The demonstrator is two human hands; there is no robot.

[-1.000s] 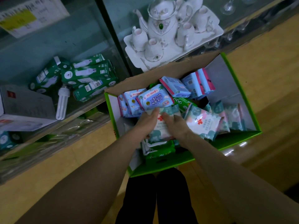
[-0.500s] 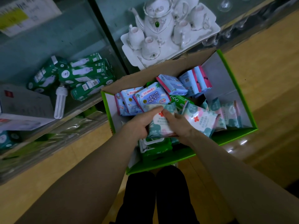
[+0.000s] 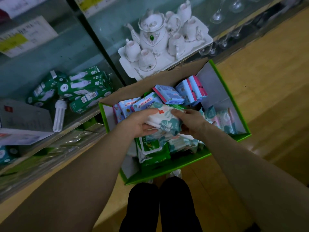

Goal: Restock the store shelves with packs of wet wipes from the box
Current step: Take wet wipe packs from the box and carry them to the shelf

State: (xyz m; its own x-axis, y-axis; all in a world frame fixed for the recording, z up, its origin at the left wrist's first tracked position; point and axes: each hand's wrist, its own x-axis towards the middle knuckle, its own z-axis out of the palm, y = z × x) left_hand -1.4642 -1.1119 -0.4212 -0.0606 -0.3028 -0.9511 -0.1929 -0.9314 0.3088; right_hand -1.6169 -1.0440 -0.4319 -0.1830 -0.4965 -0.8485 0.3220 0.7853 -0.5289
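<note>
Over box (image 3: 217, 87), hands (image 3: 136, 125) (image 3: 192, 123) hold pack (image 3: 167, 123), perhaps two stacked

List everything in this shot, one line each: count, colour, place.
box: one, green outside, grey inside, on the floor
held pack: one, white with teal leaves, above the box
blue packs: several, blue and pink, back of the box
green packs: at least two, green, front of the box
teal packs: several, teal and white, right side of the box
tea set: one teapot, several cups, white, right shelf
bulb boxes: several, green, left shelf
loose bulb: one, white, beside the bulb boxes
stemmed glasses: a few, clear, right shelf
left grip: holds the pack's left end
right grip: holds its right end
</note>
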